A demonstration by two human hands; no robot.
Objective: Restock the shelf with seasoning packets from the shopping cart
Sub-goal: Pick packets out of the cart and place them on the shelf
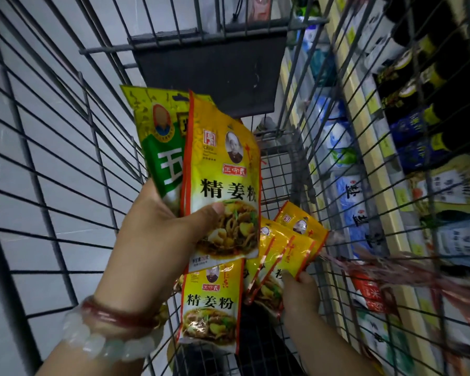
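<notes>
left hand point(158, 226) clamps thumb on a fanned yellow ginger powder packet point(223, 180) and green packet point(160, 142) over the shopping cart point(65, 158); right hand point(300, 297) fingers pinch more yellow packets point(285, 253); judged light, floppy, slick—grip lower edges.

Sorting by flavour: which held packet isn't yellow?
The green packet, gripped in the left hand behind the yellow packet; the others are yellow.

The head camera is looking steeply down and forward into the wire shopping cart point(65, 164), sitting close above both hands. Shelving point(391, 147) is running along its right edge.
</notes>
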